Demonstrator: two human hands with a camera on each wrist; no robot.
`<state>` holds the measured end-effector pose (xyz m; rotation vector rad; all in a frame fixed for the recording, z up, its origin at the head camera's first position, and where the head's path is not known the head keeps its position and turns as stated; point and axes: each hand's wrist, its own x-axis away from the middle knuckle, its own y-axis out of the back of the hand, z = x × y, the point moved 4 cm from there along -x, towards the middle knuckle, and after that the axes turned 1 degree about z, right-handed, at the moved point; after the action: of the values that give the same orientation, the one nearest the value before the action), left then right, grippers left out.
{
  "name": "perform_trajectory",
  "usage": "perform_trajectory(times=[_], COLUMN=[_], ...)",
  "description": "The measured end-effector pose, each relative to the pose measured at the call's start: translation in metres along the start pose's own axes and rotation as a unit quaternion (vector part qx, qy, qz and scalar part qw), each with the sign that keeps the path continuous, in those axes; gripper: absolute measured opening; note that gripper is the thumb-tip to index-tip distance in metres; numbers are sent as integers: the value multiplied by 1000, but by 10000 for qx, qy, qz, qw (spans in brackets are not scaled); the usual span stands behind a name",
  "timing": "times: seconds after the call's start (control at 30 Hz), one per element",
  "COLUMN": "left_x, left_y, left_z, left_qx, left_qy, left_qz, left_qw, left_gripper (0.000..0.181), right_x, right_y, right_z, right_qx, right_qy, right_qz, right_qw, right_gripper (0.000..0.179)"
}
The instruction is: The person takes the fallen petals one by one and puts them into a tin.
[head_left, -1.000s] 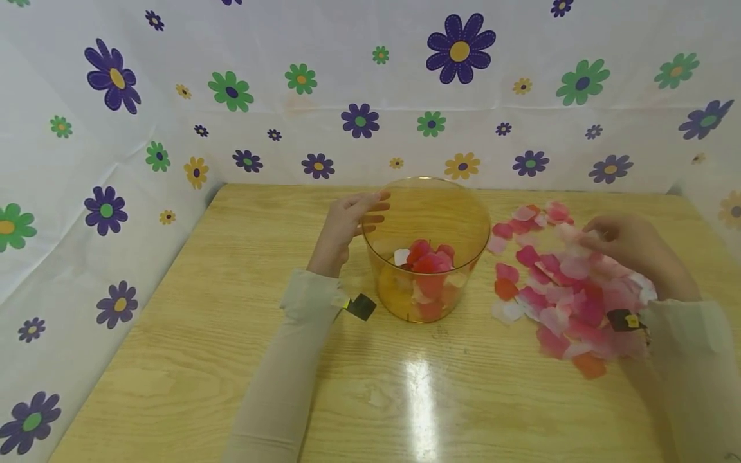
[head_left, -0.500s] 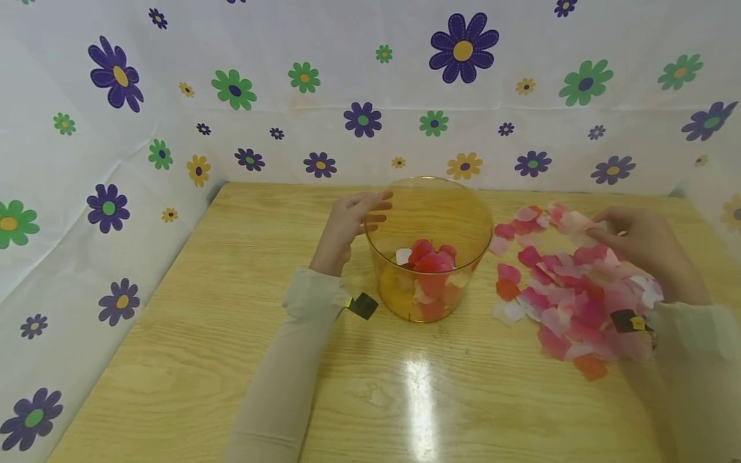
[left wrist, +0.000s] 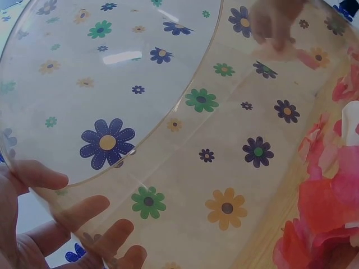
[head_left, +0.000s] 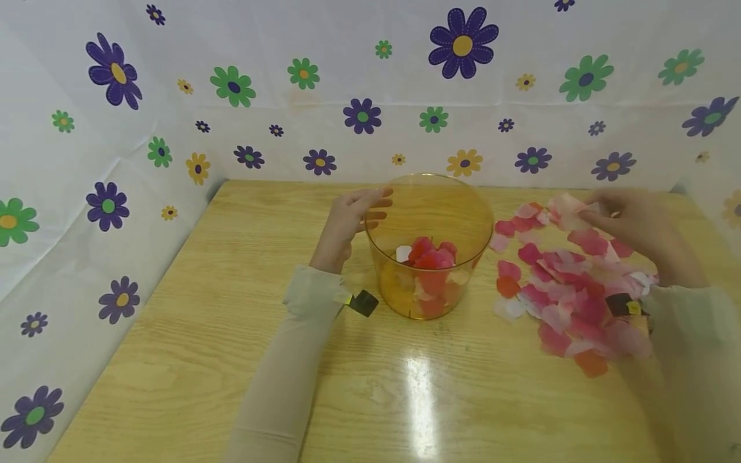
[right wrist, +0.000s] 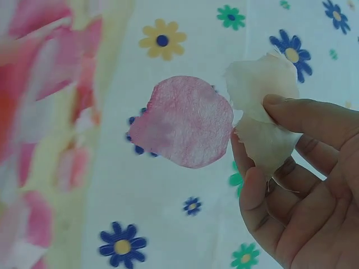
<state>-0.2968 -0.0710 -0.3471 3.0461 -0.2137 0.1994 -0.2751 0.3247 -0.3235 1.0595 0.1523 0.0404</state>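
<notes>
A clear amber plastic bucket (head_left: 399, 292) stands upright on the table with pink, red and white petals (head_left: 431, 257) inside. My left hand (head_left: 350, 222) rests against the bucket's left side, fingers mostly straight along the outer wall. In the left wrist view its thumb (left wrist: 42, 174) lies by the rim. To the bucket's right, my right hand (head_left: 631, 222) hovers above the far part of the loose petals. Its thumb and fingers pinch pale petals (right wrist: 261, 87), seen in the right wrist view. A pink petal (right wrist: 182, 123) stands out beside them, at the fingertips.
A loose heap of fake flower petals (head_left: 570, 296) spreads over the right side of the wooden table (head_left: 231, 360). A white cloth (head_left: 260, 38) printed with flowers hangs behind the table and along its sides.
My right hand rises slightly and shifts away from me with the pinched petals, uncovering more of the heap. My left hand and the bucket keep their places.
</notes>
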Motion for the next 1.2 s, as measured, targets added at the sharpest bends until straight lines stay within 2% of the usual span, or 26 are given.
perform_trajectory(times=[0.17,0.37,0.53,0.7,0.9,1.07,1.2], left_x=[0,0,-1,-1,-1,-1,-1], left_y=[2,3,2,1,0,0,0], left_z=[0,-1,0,0,-1,0,0], left_qx=[-14,-53,-15,68,96,85,73], left_qy=[-30,-59,-53,-50,1,-12,-33], left_qz=[-22,-28,-32,-21,-42,-50,-32], left_qw=[10000,10000,10000,10000,9999,10000,10000], left_gripper=[40,40,39,40,39,39,39], right_x=[-16,-30,-34,-34,-36,-35,-34], right_y=[18,33,34,18,-20,-51,-63], right_z=[42,109,164,204,222,218,213], right_qx=[283,554,169,-148,-87,267,408], right_qy=[653,1522,2008,2414,2544,2499,2549], right_qz=[-362,-478,-274,131,1044,1868,2269], right_qw=[9968,9856,9791,9702,9614,9497,9391], right_gripper=[29,20,17,11,7,7,7])
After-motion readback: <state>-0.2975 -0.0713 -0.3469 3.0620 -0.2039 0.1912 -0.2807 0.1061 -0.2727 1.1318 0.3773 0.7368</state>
